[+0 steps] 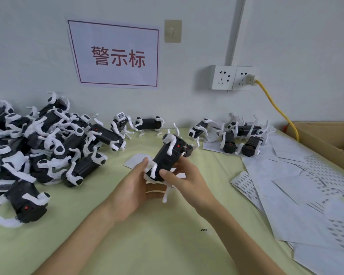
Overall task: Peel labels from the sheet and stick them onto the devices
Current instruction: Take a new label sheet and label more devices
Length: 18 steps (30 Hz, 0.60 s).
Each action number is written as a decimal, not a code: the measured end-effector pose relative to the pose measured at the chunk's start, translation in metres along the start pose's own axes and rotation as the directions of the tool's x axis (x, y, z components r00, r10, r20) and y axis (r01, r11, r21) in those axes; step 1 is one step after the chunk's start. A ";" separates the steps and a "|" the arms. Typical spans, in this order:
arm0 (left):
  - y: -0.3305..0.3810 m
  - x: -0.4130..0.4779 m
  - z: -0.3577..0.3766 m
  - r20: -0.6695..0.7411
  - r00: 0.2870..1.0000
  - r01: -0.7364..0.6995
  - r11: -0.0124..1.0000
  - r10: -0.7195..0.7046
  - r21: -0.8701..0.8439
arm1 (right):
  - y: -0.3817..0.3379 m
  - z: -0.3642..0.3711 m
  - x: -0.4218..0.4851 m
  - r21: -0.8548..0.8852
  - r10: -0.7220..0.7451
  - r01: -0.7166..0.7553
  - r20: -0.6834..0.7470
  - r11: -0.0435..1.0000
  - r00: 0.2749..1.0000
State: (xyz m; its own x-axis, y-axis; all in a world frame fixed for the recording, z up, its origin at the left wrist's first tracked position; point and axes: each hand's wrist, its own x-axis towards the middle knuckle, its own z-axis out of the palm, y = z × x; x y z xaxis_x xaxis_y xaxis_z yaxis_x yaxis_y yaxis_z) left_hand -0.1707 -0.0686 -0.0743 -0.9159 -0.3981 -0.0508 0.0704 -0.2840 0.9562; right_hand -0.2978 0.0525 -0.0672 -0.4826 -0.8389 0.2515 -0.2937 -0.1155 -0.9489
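A black robot-dog device with white legs [168,157] is held above the middle of the yellow-green table [147,245], tilted with its far end up. My left hand [133,187] grips its near end from the left and below. My right hand [184,179] holds it from the right, thumb pressed on the black body. A small white label sheet [136,160] lies on the table just behind my hands. A strip of printed labels [245,185] lies to the right.
A big pile of the same devices [48,147] fills the left side. Several more stand at the back [147,124] and back right [238,135]. Used label sheets [306,195] cover the right side beside a cardboard box [326,135]. A yellow cable [276,108] hangs from the wall socket.
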 end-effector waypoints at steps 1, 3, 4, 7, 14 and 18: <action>0.001 -0.001 0.000 0.005 1.000 -0.005 0.999 0.005 -0.039 | 0.000 0.001 0.000 -0.021 -0.012 0.012 -0.008 1.000 1.000; 0.002 -0.001 -0.001 0.018 1.000 -0.017 0.996 0.019 -0.090 | 0.000 -0.002 0.000 -0.059 -0.033 0.032 -0.011 0.998 0.999; 0.003 -0.002 0.000 0.026 0.999 -0.018 0.994 0.021 -0.103 | 0.001 -0.003 0.001 -0.066 -0.034 0.034 -0.009 0.997 0.999; 0.002 -0.002 0.002 0.055 0.998 -0.034 0.994 0.040 -0.104 | 0.002 -0.004 0.001 -0.029 -0.013 0.013 -0.007 0.999 1.000; -0.007 0.004 -0.003 -0.213 0.976 -0.012 0.978 -0.033 -0.207 | -0.005 -0.015 0.005 0.294 0.113 -0.086 -0.074 0.952 0.991; -0.008 0.005 -0.005 -0.189 0.982 -0.039 0.989 0.012 -0.143 | -0.007 -0.028 0.005 0.268 0.106 -0.098 -0.015 0.958 0.994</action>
State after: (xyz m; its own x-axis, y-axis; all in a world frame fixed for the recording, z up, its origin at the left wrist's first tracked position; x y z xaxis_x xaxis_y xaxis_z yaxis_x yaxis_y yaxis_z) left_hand -0.1737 -0.0732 -0.0836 -0.8240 -0.5589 -0.0931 0.1621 -0.3900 0.9064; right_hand -0.3212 0.0642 -0.0537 -0.5237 -0.8382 0.1520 -0.0130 -0.1705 -0.9853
